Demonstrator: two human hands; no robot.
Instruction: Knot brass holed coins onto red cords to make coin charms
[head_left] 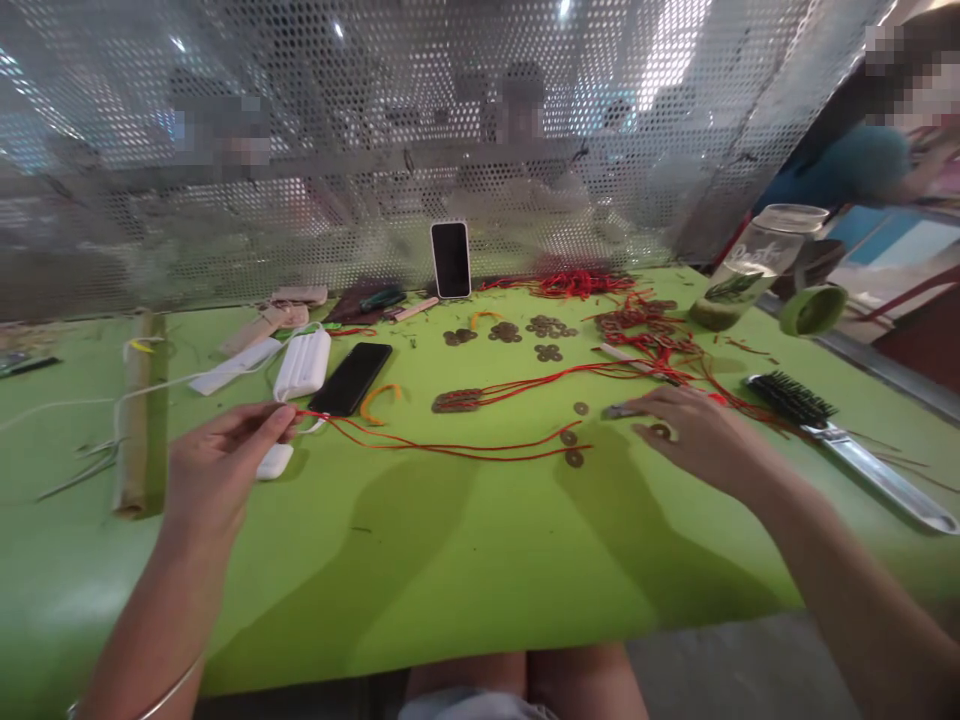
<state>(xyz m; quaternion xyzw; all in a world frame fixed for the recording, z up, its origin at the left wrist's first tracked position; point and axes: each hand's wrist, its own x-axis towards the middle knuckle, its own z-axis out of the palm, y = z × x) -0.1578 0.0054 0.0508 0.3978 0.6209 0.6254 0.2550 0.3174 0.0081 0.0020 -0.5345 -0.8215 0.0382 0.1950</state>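
My left hand pinches one end of a red cord, which stretches right across the green table. The cord's loose ends lie by a few round coins. My right hand is above the table right of those coins, its fingertips at a small grey object that I cannot make out. Another coin shows beneath its fingers. Beyond the cord, a strip of coins has red cords running right from it toward a tangled pile of corded coins.
A hairbrush lies at the right, near a tilted glass jar. A black phone, a white power bank and a tube are at the left. Another phone stands against the perforated metal screen. A person is at the far right.
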